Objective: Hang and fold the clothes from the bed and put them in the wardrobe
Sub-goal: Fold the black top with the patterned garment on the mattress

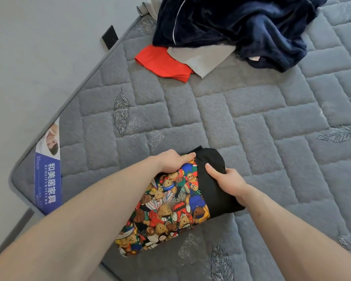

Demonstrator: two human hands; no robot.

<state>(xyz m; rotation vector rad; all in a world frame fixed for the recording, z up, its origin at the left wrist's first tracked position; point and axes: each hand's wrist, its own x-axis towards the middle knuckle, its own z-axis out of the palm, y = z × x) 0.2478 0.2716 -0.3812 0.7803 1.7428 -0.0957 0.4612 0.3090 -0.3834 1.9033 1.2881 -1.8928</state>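
Note:
A folded garment with a colourful teddy-bear print and a black band lies on the grey quilted mattress near its front edge. My left hand rests on the far left corner of the bundle, fingers curled over its edge. My right hand grips the black part, thumb on top. At the far side of the bed lie a dark navy fleece garment, a red garment and a grey garment, partly under the navy one.
The mattress corner with a blue printed label is at the left. Beyond it is a pale grey wall with a black wall socket. A strip of bed frame shows at the lower left. The wardrobe is not in view.

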